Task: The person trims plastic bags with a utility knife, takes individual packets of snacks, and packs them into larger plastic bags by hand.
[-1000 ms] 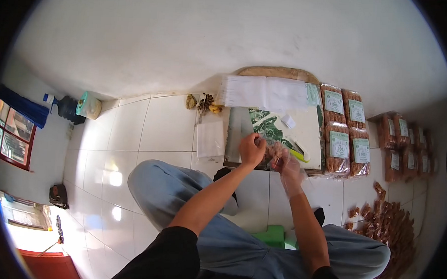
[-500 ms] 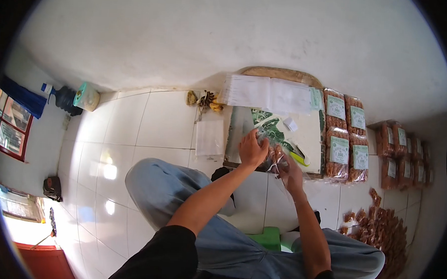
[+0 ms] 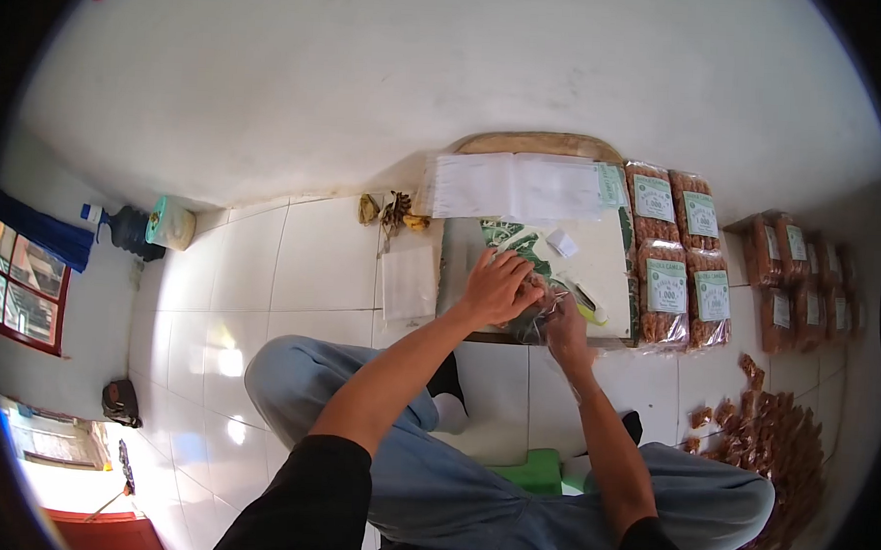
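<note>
My left hand point(image 3: 502, 289) lies over a small clear plastic bag point(image 3: 530, 326) with brown pieces in it, its fingers curled onto the bag. Closed on the bag's right side is my right hand point(image 3: 568, 332); its fingertips are partly hidden. Both hands work at the front edge of a low board point(image 3: 613, 268) with a green leaf pattern. Just right of them rests a yellow-green cutter knife point(image 3: 589, 303). A small white folded piece point(image 3: 562, 243) sits behind it.
Flat clear bags point(image 3: 518, 185) and green labels point(image 3: 610, 184) lie along the board's back. Labelled packs of brown snacks point(image 3: 666, 295) stand to the right, near a loose pile of small packets point(image 3: 762, 451). Bananas point(image 3: 404, 214) and a clear sleeve point(image 3: 409, 283) are on the left floor.
My left hand has turned flatter over the bag and moved slightly right. My right hand has drawn into a tighter grip on the bag. The view has shifted slightly.
</note>
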`<state>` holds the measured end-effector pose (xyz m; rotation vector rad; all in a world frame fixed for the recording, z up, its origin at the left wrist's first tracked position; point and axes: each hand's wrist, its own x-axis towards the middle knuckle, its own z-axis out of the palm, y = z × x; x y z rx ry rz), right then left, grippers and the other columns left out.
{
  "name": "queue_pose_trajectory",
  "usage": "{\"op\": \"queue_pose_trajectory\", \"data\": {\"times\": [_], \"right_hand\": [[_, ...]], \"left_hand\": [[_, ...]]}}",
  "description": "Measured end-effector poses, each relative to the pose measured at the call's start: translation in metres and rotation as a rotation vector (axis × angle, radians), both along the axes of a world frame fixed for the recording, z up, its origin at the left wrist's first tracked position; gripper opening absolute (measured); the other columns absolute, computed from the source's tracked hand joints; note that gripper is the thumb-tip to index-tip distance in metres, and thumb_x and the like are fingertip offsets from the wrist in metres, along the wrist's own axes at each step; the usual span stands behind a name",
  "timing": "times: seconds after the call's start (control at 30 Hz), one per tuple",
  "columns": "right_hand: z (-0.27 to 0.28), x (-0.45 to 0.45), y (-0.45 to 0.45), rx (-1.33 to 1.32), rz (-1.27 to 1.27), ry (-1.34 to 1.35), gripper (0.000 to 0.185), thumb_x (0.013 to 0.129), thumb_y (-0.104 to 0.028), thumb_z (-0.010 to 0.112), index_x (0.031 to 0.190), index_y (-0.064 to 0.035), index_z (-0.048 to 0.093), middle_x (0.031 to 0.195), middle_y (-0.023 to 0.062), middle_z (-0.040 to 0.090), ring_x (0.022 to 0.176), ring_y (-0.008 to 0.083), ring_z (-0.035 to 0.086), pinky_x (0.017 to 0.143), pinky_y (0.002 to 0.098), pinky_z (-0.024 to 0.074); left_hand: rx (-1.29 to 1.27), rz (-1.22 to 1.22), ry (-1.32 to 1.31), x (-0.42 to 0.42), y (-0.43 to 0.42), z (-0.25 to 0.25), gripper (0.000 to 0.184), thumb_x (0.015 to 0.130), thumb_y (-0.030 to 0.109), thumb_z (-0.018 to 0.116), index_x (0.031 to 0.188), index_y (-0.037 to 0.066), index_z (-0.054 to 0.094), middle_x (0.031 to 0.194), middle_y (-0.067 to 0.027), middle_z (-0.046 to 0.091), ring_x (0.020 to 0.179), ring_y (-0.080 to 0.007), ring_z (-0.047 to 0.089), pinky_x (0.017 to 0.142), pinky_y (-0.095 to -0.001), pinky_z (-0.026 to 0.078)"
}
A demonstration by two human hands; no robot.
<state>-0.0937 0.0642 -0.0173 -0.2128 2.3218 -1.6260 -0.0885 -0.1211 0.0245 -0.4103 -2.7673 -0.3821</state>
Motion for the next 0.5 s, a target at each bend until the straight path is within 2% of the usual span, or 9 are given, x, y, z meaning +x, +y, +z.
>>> {"op": "queue_pose_trajectory", "data": {"times": [0.03,0.1,0.13,0.23,0.3,0.33,0.4,0.5], "right_hand": [[-0.001,0.001,-0.001,-0.005,-0.005,-0.001,0.040,0.090,-0.005,0.052,0.129,-0.0072,0.052,0.100,0.0194,0.066,0.091,0.0266,0.066,0.078,0.0329,0.0496],[-0.003,0.002,-0.005,-0.050,-0.115,0.191,0.037,0.086,-0.004,0.053,0.123,-0.0065,0.058,0.093,0.0177,0.068,0.085,0.0278,0.067,0.075,0.0344,0.0503],[-0.009,-0.001,-0.006,-0.054,-0.120,0.189,0.037,0.086,-0.004,0.053,0.123,-0.0065,0.058,0.093,0.0177,0.068,0.085,0.0278,0.067,0.075,0.0344,0.0503],[-0.006,-0.011,-0.015,-0.073,-0.073,0.117,0.035,0.086,-0.002,0.051,0.119,-0.0063,0.061,0.096,0.0179,0.068,0.089,0.0280,0.067,0.077,0.0343,0.0500],[0.011,-0.013,-0.017,-0.042,0.125,0.089,0.036,0.086,-0.002,0.050,0.121,-0.0052,0.060,0.102,0.0153,0.069,0.091,0.0242,0.067,0.080,0.0336,0.0497],[0.014,-0.011,-0.018,-0.047,0.118,0.085,0.036,0.086,-0.002,0.050,0.121,-0.0052,0.060,0.102,0.0153,0.069,0.091,0.0242,0.067,0.080,0.0336,0.0497],[0.018,-0.009,-0.019,-0.272,0.136,-0.030,0.036,0.087,-0.002,0.050,0.121,-0.0021,0.059,0.105,0.0129,0.069,0.094,0.0215,0.066,0.083,0.0342,0.0496],[0.019,-0.008,-0.017,-0.265,0.086,0.057,0.034,0.086,-0.002,0.053,0.119,0.0012,0.059,0.107,0.0123,0.069,0.096,0.0198,0.066,0.083,0.0343,0.0499]], "left_hand": [[-0.001,-0.061,0.004,-0.002,0.000,0.004,0.047,0.092,0.045,0.053,0.117,0.006,0.059,0.112,-0.0097,0.063,0.115,-0.0260,0.052,0.101,-0.0457,0.032],[-0.011,-0.078,-0.089,-0.004,0.000,0.014,0.046,0.090,0.044,0.055,0.116,0.006,0.059,0.111,-0.0106,0.062,0.112,-0.0279,0.053,0.100,-0.0455,0.033],[-0.017,-0.090,-0.183,-0.005,0.001,0.018,0.046,0.089,0.043,0.057,0.115,0.005,0.058,0.111,-0.0114,0.061,0.109,-0.0298,0.054,0.099,-0.0454,0.034],[0.058,-0.165,-0.176,-0.010,-0.002,0.009,0.047,0.087,0.042,0.060,0.116,0.005,0.057,0.109,-0.0121,0.061,0.105,-0.0307,0.055,0.096,-0.0440,0.037],[0.080,-0.213,-0.149,-0.013,-0.003,0.006,0.047,0.086,0.041,0.061,0.116,0.005,0.056,0.108,-0.0125,0.061,0.104,-0.0310,0.055,0.095,-0.0435,0.037],[0.106,-0.260,-0.121,-0.013,-0.004,0.006,0.047,0.086,0.040,0.062,0.117,0.005,0.056,0.107,-0.0128,0.061,0.103,-0.0313,0.055,0.093,-0.0430,0.038],[0.120,-0.262,-0.110,-0.015,-0.006,0.007,0.048,0.085,0.039,0.063,0.117,0.005,0.056,0.105,-0.0126,0.061,0.101,-0.0312,0.056,0.093,-0.0425,0.039],[0.150,-0.264,-0.143,-0.016,-0.006,0.010,0.048,0.085,0.037,0.063,0.119,0.005,0.055,0.099,-0.0121,0.062,0.099,-0.0311,0.057,0.092,-0.0419,0.040]]}}
